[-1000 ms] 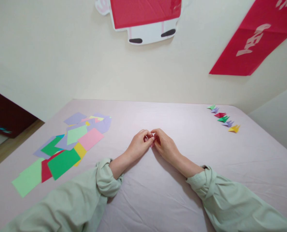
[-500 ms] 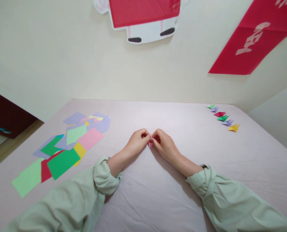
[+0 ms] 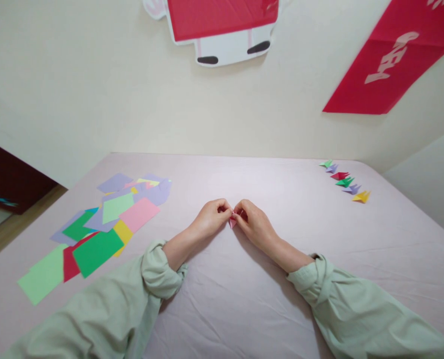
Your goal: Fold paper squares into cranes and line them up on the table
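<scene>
Both hands meet over the middle of a pale cloth-covered table (image 3: 282, 194), thumbs and fingertips pinching a small folded piece of pink paper (image 3: 232, 224) between them. The left hand (image 3: 212, 218) grips it from the left, the right hand (image 3: 256, 223) from the right; a pointed end shows on the near side, though the fingers hide most of it, so its full shape is hard to make out. On the table's left lie overlapping loose sheets (image 3: 106, 225) of several colours; at its far right, six folded paper figures (image 3: 344, 182) stand in a slanting row.
</scene>
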A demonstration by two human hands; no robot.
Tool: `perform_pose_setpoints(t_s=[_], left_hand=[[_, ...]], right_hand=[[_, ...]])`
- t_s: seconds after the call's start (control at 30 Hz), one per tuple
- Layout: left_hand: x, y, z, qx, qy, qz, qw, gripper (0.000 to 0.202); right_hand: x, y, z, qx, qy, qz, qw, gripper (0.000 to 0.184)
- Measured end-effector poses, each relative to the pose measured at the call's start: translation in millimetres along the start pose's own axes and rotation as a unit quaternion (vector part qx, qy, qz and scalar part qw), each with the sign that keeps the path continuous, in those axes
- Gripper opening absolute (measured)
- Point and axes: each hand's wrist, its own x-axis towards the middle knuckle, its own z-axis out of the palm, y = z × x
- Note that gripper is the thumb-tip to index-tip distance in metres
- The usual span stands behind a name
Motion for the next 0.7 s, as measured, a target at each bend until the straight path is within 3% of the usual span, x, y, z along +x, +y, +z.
perform_pose_setpoints(t_s=[0.33,0.7], left_hand=[[-3,14,-0.7,0.008,0.008,-0.016,1.0,0.015],[-3,11,-1.3,0.013,0.008,-0.041,0.999,0.01]], right_hand=[[0,0,-1,-0.027,0.003,0.001,1.0,0.006],[0,-3,-1,-0.041,0.002,0.009,0.999,0.007]])
